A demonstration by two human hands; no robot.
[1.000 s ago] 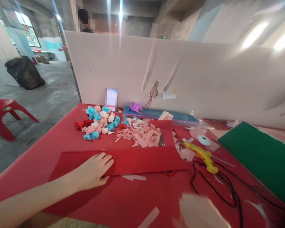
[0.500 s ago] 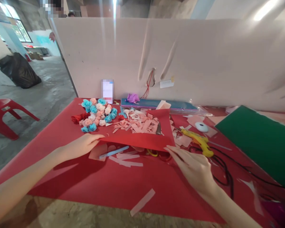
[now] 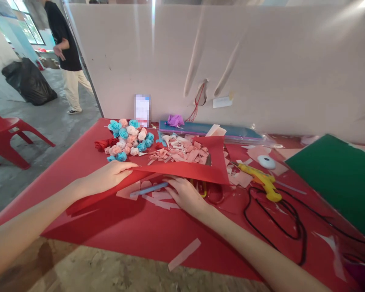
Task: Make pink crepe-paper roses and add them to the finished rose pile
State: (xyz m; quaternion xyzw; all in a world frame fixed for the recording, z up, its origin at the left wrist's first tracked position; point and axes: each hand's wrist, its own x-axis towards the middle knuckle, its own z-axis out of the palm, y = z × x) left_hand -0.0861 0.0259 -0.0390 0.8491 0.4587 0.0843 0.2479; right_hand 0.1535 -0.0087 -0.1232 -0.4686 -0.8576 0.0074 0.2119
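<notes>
My left hand (image 3: pixel 112 177) is closed on a red paper sheet (image 3: pixel 182 169), fingers over its left edge and part of the sheet hanging below the hand. The sheet's near strip is raised and spans to the right above the table. My right hand (image 3: pixel 187 196) is low under that strip, fingers apart and stretched left, tips close to the end of a light blue stick (image 3: pixel 149 189). I cannot tell whether they touch it. Scissors with a yellow handle (image 3: pixel 203 188) lie just right of this hand, partly covered by the sheet. Pink paper strips (image 3: pixel 161 200) lie beneath.
Blue, pink, white and red paper roses (image 3: pixel 127 140) sit at the back left, near an upright phone (image 3: pixel 142 110). Pink scraps (image 3: pixel 182 149) are heaped behind the sheet. A yellow glue gun (image 3: pixel 264 182) with black cord and a green board (image 3: pixel 337 178) lie right. A person (image 3: pixel 68 52) walks behind.
My right hand has let go of the sheet's right end and moved left beneath it. My left hand still holds the sheet. A person has come into view at the left.
</notes>
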